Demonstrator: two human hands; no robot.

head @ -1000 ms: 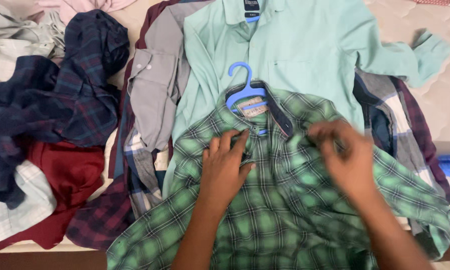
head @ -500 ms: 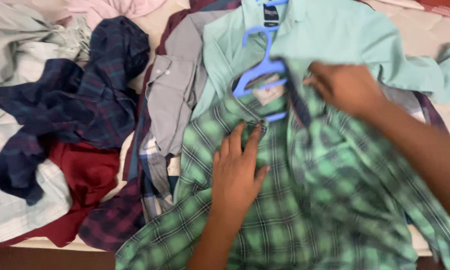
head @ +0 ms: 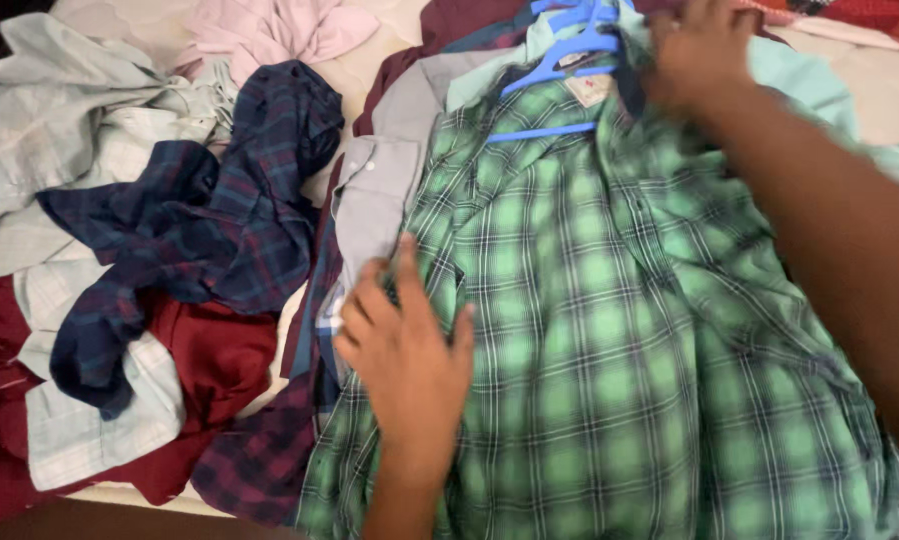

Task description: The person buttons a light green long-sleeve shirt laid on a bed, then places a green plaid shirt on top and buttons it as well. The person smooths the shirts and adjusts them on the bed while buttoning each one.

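Left hand [head: 404,345] at 6 o'clock, flat, fingers spread, pressing on left front of green plaid shirt [head: 609,340], which fills centre to lower right. Navy plaid shirt [head: 209,230] and maroon garment [head: 204,370] at 9 o'clock. Blue hanger [head: 559,65] in shirt collar at 12. Right hand [head: 704,50] at 1 o'clock on the collar, blurred; grip can't be told.

A left hand [head: 406,345] lies flat on a green plaid shirt [head: 609,330] hung on a blue hanger [head: 559,70]; the right hand [head: 699,50] grips its collar, beside heaped shirts [head: 169,250]
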